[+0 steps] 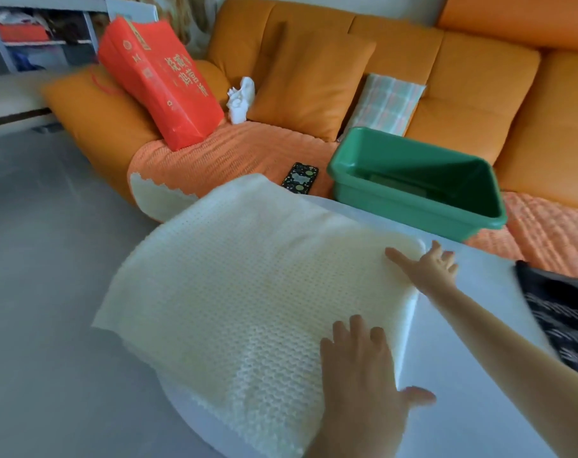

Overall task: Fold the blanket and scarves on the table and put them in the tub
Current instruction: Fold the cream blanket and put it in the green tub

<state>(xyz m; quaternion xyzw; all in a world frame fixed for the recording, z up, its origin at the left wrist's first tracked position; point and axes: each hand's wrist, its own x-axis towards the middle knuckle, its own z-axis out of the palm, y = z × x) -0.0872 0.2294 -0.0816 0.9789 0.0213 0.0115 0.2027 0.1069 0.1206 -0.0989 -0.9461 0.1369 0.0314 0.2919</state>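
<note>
Cream waffle-knit blanket (248,285) lies spread on the table (489,279), its 9 o'clock edge overhanging. It is pressed flat by the left hand (363,375) and right hand (426,269), fingers straight, nothing gripped. Soft, light, floppy handling is expected, so corners are best pinched. The tub (380,200) stands at 1 o'clock.
</note>
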